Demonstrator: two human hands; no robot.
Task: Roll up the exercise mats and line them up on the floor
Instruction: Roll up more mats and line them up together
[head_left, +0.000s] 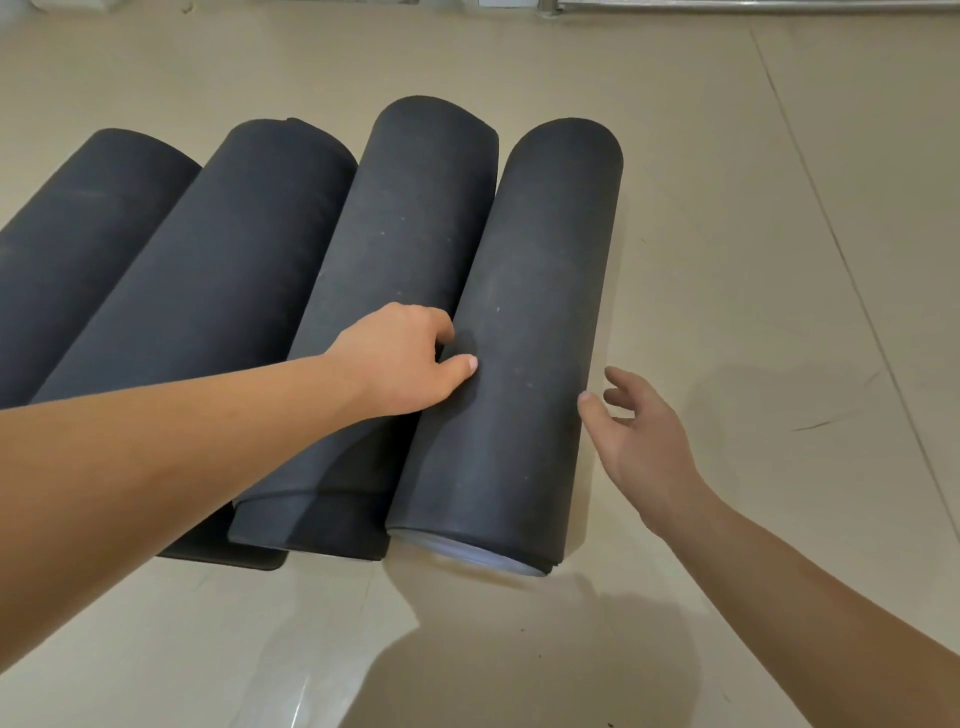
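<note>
Four black rolled mats lie side by side on the beige floor (753, 260), touching, and fan toward its far edge. The left hand (410, 358) hooks its fingers into the groove between the third roll (395, 234) and the rightmost roll (524, 312), thumb laid on the latter. The right hand (639, 441) is spread, its thumb tip against that roll's outer flank. This looks like the lining-up step (loose tails show under two rolls' near ends). Next, probably squaring the near ends and tucking those tails.
</note>
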